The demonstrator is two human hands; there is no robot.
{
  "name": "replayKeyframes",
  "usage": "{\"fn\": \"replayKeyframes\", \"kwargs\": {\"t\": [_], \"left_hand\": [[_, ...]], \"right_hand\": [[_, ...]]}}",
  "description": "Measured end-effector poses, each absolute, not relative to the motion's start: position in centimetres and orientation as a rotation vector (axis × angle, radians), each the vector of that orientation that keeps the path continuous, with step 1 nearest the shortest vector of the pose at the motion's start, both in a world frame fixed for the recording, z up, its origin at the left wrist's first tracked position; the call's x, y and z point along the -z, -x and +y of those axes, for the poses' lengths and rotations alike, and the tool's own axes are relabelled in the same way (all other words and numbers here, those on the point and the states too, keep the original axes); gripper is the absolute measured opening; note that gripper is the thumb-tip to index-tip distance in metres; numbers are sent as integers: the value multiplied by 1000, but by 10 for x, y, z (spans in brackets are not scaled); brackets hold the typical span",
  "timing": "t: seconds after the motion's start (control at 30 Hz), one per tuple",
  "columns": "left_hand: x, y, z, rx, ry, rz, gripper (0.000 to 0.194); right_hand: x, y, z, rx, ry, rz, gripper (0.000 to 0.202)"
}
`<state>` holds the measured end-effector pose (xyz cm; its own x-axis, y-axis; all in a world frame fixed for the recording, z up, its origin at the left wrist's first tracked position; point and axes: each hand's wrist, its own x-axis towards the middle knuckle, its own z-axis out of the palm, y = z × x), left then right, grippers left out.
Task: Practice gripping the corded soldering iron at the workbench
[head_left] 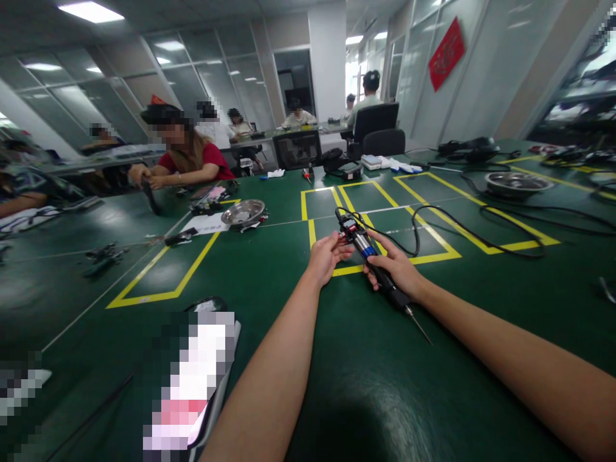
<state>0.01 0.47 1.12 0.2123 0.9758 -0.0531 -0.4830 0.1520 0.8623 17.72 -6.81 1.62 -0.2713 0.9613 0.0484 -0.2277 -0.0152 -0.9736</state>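
Note:
My right hand (392, 266) is closed around the body of an electric screwdriver (366, 249), black with a silver and blue band. Its long thin bit points down and toward me at the right, and a black cord leaves the far end. Beside that far end is my left hand (330, 256), thumb and forefinger brought together at something small I cannot make out, its other fingers loosely curled. Both hands are above the green table (366, 385), over yellow tape outlines (437, 258).
A phone-like device (212, 366) with a blurred screen lies at the front left. Metal bowls (244, 212) (518, 183) stand farther off, left and right. The black cord (481, 208) loops across the right side. A person in a red top (202, 163) sits across the table at left.

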Motion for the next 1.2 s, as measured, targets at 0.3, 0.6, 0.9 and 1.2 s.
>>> {"fn": "replayKeyframes", "kwargs": {"t": [0.3, 0.6, 0.9, 1.2], "left_hand": [[-12, 0, 4, -1199, -831, 751, 17], [-10, -1, 6, -1218, -826, 784, 16], [-11, -1, 5, -1219, -819, 771, 17], [-10, 1, 6, -1206, -818, 730, 15]], "right_hand": [[-18, -176, -69, -1483, 897, -1248, 97], [-19, -176, -70, -1481, 889, -1254, 95], [-17, -176, -69, -1482, 894, -1247, 94], [-18, -177, -69, -1479, 889, -1251, 95]]}}
